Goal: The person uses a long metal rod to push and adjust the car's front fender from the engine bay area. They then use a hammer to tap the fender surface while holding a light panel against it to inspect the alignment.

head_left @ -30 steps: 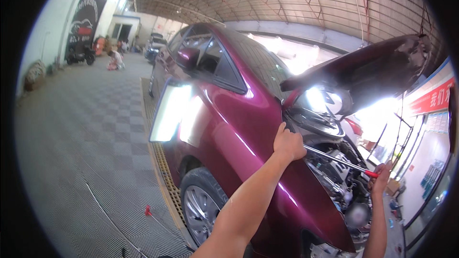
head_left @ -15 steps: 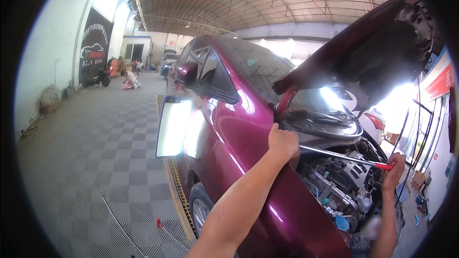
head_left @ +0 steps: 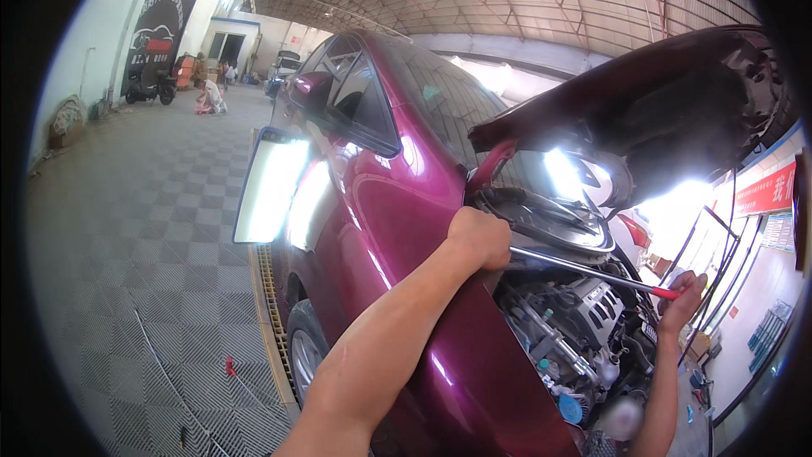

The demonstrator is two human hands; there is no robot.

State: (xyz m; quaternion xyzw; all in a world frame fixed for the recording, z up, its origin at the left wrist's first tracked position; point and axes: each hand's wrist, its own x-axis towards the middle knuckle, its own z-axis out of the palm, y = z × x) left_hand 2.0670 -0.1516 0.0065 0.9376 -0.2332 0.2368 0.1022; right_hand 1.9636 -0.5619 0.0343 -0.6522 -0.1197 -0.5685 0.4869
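- The left hand (head_left: 480, 237) sits closed around the near end of a long metal rod (head_left: 584, 271), just at the edge of the maroon car's (head_left: 397, 195) front fender, where fender meets engine bay.
- The right hand (head_left: 682, 303) is curled around the rod's far end, where a short red grip (head_left: 666, 292) shows between its fingers, on the far side of the car's engine bay.
- The rod runs nearly level across the car's open engine bay, slanting slightly down toward the right hand, above the engine (head_left: 567, 330).
- The car's hood (head_left: 668, 110) stands raised, tilted up over the engine bay and above both hands.
- A blue round cap (head_left: 570, 409) sits low in the car's engine bay, below the rod.
- A bright rectangular light panel (head_left: 269, 190) stands just beside the car's side, near its front door.
- A small red object (head_left: 230, 366) lies on the grey tiled floor (head_left: 144, 228), near the car's front wheel (head_left: 306, 360).
- A scooter (head_left: 149, 85) is parked well behind the car, by the wall.
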